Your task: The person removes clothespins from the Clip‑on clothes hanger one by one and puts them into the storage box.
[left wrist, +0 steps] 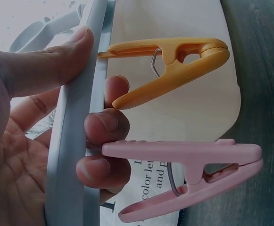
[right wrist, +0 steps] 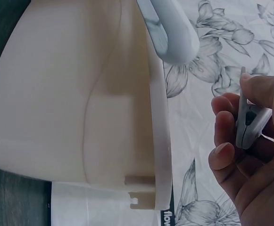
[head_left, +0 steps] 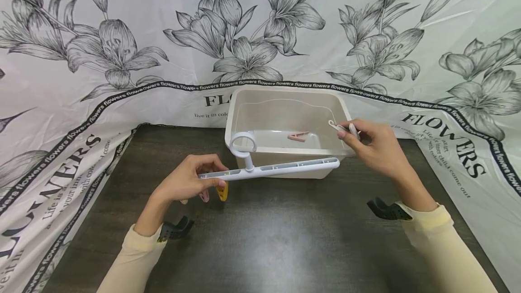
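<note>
My left hand (head_left: 187,179) grips one end of a pale blue-grey clip hanger bar (head_left: 281,168), thumb on one side and fingers curled round the other. A ring-shaped hook (head_left: 243,141) rises from the bar. Below the left hand hang a yellow clothespin (left wrist: 174,70) and a pink clothespin (left wrist: 188,174); a beige tip is just visible beside them in the head view. My right hand (head_left: 376,148) pinches a light grey clothespin (right wrist: 250,122) between thumb and fingers, its small loop pointing left. This hand is above the bin's right rim, apart from the bar.
A beige plastic bin (head_left: 285,114) stands at the back of the dark table (head_left: 260,238), behind the bar. Inside it lies a pink clothespin (head_left: 298,136). A white flower-printed cloth (head_left: 163,8) hangs behind and along the sides.
</note>
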